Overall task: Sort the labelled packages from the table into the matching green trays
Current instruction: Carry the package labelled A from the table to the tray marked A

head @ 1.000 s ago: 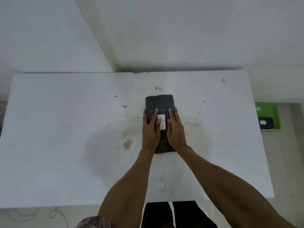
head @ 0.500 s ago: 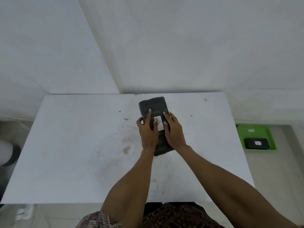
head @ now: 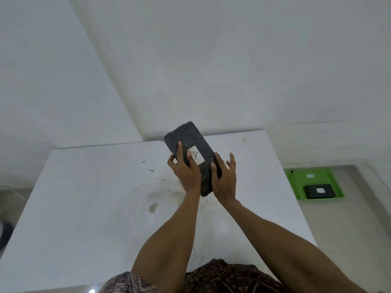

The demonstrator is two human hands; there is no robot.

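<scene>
Right now both hands are clamped on a black wrapped package (head: pixel 190 153), held up off the white table (head: pixel 84 208) near the middle of the frame and tilted so its far end leans toward the upper left. Its white label (head: pixel 196 157) faces up, marked with what looks like a hand-drawn triangle or letter A. The left hand (head: pixel 186 172) grips the package's left edge, with its fingers (head: pixel 180 152) laid across the top just beside the label and one touching the label's edge. The right hand (head: pixel 225 180) presses against the right side, thumb on the wrapping, the other fingers spread and partly free of it. Over at the right edge of the frame, below the table's level, sits a green tray (head: pixel 296 180) with a small white tag (head: pixel 310 176) on its floor, and another black package (head: pixel 319 191) bearing its own white label lies inside it. Brownish stains (head: pixel 152 207) mark the tabletop below the hands. A patterned garment (head: pixel 222 278) shows at the bottom of the frame.
</scene>
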